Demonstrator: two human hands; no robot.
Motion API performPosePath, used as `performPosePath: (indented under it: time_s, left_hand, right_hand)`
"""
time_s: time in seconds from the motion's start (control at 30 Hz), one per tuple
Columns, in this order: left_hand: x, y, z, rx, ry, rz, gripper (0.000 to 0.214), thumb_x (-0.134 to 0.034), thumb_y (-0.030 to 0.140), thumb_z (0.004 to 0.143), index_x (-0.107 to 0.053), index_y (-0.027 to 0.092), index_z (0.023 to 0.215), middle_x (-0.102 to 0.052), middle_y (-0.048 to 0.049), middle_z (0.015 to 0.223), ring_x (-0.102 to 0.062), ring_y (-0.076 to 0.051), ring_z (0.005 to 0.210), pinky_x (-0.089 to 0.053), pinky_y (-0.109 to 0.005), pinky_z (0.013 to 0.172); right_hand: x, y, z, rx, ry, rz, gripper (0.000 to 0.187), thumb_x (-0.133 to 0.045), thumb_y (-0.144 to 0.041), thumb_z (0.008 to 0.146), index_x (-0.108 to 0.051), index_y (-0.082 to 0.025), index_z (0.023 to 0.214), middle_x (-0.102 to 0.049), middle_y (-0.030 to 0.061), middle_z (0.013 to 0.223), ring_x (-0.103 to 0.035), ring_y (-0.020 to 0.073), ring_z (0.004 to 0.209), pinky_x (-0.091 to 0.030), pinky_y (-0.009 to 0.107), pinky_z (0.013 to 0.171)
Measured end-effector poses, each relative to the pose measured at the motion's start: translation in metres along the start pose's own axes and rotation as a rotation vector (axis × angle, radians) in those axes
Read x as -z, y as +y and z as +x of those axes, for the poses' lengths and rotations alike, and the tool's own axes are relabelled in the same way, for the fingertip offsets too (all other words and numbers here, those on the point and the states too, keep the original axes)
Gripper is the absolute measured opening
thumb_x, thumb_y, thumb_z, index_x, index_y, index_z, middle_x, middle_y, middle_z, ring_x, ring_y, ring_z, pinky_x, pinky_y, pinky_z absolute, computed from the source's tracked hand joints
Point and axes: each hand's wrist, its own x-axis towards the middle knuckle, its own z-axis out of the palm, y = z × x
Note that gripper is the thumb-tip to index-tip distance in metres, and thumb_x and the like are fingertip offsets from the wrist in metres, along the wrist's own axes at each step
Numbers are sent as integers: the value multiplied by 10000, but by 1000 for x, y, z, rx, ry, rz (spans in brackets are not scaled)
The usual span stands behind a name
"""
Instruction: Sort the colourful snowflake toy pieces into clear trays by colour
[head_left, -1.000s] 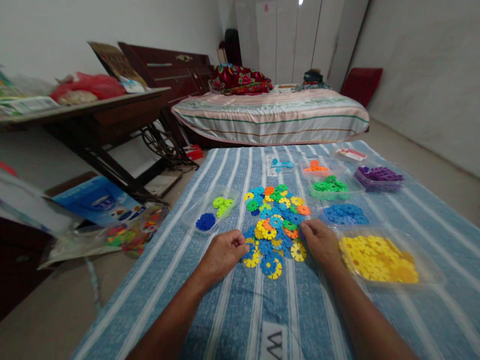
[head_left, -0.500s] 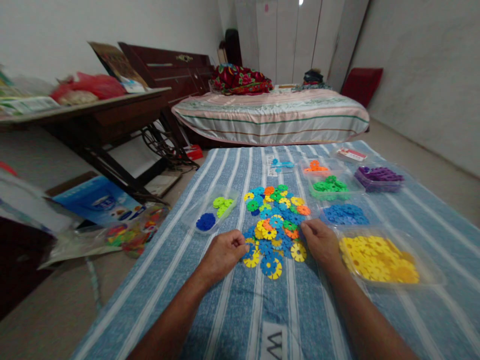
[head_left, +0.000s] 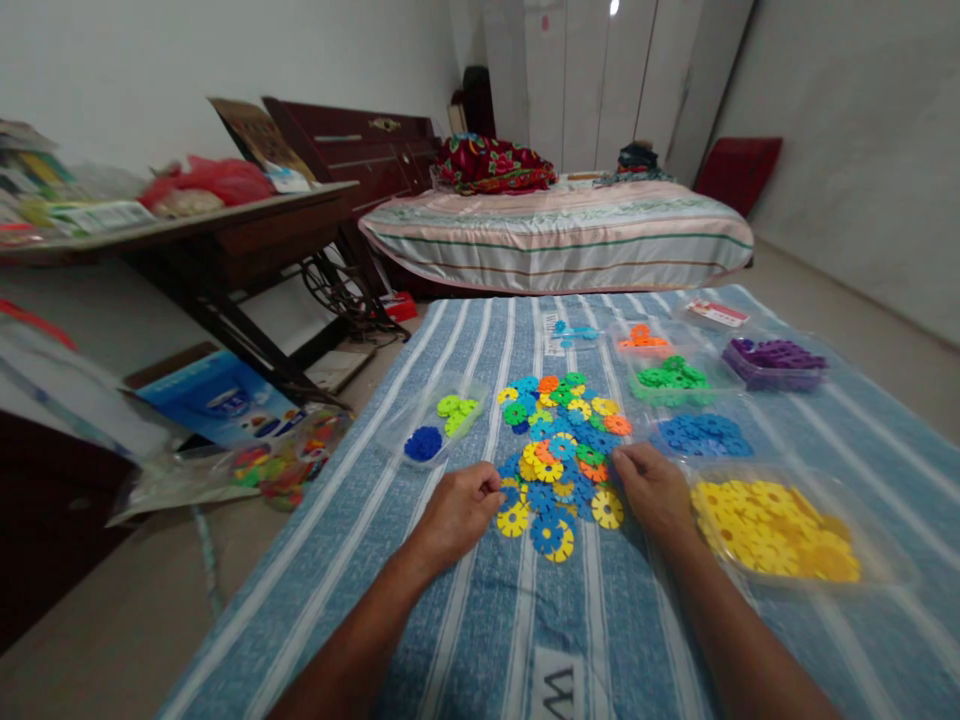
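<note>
A heap of flat plastic snowflake discs [head_left: 564, 440] in blue, yellow, green and orange lies on a blue striped cloth [head_left: 480, 620]. My left hand [head_left: 459, 512] rests at the heap's left edge, its fingers curled and pinched at a disc there. My right hand [head_left: 654, 490] lies at the heap's right edge with its fingers curled down onto the discs; what it grips, if anything, is hidden. A clear tray of yellow discs [head_left: 780, 515] stands just right of my right hand.
Clear trays hold blue discs [head_left: 701, 435], green discs [head_left: 670, 375], purple discs [head_left: 776, 358] and orange discs [head_left: 641, 338]; another tray at the left [head_left: 439, 425] holds dark blue and lime discs. A striped bed [head_left: 559, 235] stands beyond, a dark wooden table [head_left: 195, 240] at the left.
The camera has shifted slightly, so everything sits a little right and lower in view. Both hands stay at the heap's edges with no visible change in grip.
</note>
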Motion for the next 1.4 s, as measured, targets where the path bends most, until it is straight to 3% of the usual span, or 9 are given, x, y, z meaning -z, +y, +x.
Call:
performPosePath:
  time_s: [0.4, 0.63, 1.23, 1.4]
  left_hand:
    - [-1, 8, -7, -97, -58, 152, 94, -537, 179, 721, -517, 191, 630, -498, 36, 590, -454, -126, 593, -297, -243, 587]
    - [1, 14, -5, -81, -98, 255, 102, -498, 164, 745, -494, 190, 647, -476, 38, 599, -451, -124, 597, -292, -245, 592]
    - [2, 15, 7, -91, -127, 214, 164, -487, 281, 778, -573, 190, 672, -534, 16, 610, -487, -145, 619, -334, -249, 582]
    - [0, 15, 13, -56, -92, 69, 145, -533, 285, 731, -589, 179, 648, -521, 25, 565, -467, -128, 571, -332, -235, 539]
  right_hand:
    - [1, -4, 0, -10, -6, 9, 350, -499, -478, 803, -681, -192, 715, -652, 32, 724, -584, 195, 698, -415, 300, 672]
    - [1, -3, 0, -4, -2, 5, 330, -499, -454, 819, -668, -197, 698, -637, 29, 707, -575, 190, 697, -414, 299, 676]
    - [-6, -4, 4, 46, 10, 11, 337, -458, -406, 861, -662, -198, 690, -644, 31, 731, -580, 177, 732, -398, 277, 694]
    - [-5, -4, 4, 34, 1, 1, 347, -453, -418, 858, -666, -196, 697, -645, 34, 724, -583, 183, 732, -402, 284, 700]
